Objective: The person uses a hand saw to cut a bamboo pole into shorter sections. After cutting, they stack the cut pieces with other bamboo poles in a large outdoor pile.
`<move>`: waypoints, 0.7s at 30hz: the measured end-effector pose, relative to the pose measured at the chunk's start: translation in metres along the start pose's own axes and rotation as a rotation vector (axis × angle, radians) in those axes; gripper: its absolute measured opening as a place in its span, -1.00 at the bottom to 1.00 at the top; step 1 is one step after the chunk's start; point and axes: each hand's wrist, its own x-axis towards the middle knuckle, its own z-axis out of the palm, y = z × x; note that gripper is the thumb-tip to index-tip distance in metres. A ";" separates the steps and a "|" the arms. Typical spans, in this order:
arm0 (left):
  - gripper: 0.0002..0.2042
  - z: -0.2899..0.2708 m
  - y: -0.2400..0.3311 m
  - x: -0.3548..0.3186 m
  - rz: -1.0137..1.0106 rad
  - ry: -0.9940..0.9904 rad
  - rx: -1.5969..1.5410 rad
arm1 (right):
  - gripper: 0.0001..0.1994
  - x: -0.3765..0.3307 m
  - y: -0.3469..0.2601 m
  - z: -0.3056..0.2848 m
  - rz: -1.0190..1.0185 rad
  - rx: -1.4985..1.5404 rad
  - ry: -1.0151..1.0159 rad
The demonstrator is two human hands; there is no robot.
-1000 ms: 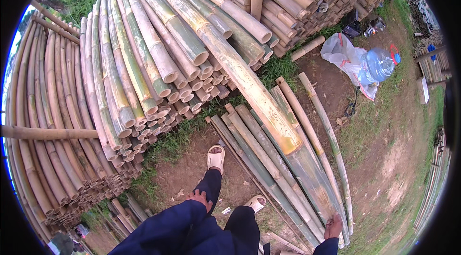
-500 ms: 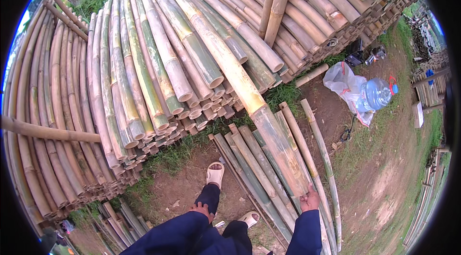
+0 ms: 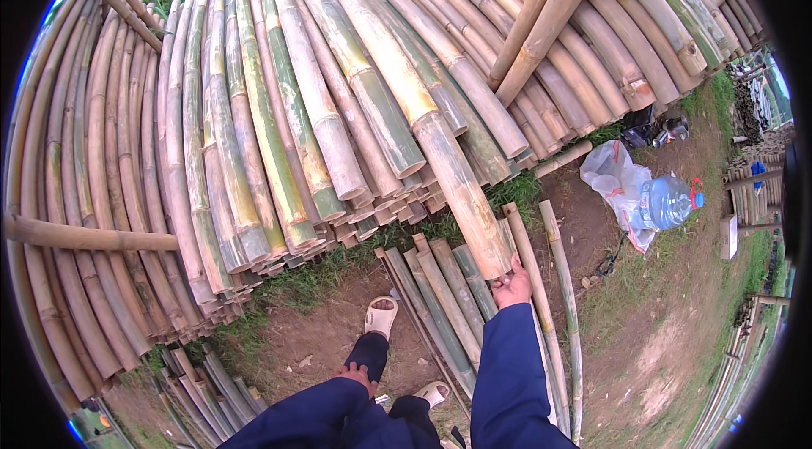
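A long bamboo pole (image 3: 452, 187), pale with a yellowish stretch, lies on top of the stacked bamboo poles (image 3: 224, 119) and juts out toward me past their cut ends. My right hand (image 3: 512, 287) is closed on its near end, fingers at the rim. The underside of that grip is hidden. Down on my dark-trousered leg, my left hand (image 3: 359, 376) rests with fingers spread and holds nothing. Below the jutting pole, several loose bamboo poles (image 3: 440, 314) lie side by side on the ground.
Slanted bamboo posts (image 3: 550, 22) stand against the stack on the right. A clear plastic bag (image 3: 605, 170) and a large water bottle (image 3: 666, 202) lie on the dirt at right. A crosswise pole (image 3: 93, 235) spans the left stack. My sandalled feet are on bare soil.
The bamboo pole has slid away from me up onto the stack, so less of it juts out. My right hand went forward with its end; my left hand stayed on my leg.
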 end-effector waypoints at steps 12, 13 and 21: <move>-0.33 -0.026 -0.004 0.009 0.033 -0.013 -0.132 | -0.75 -0.068 0.021 0.023 -0.062 0.043 0.168; -0.33 -0.029 -0.006 0.008 0.030 -0.024 -0.137 | -0.76 -0.070 0.015 0.030 -0.103 0.026 0.175; -0.34 -0.037 -0.006 0.007 0.048 -0.040 -0.107 | -0.74 -0.010 -0.111 0.137 -0.285 -0.102 0.049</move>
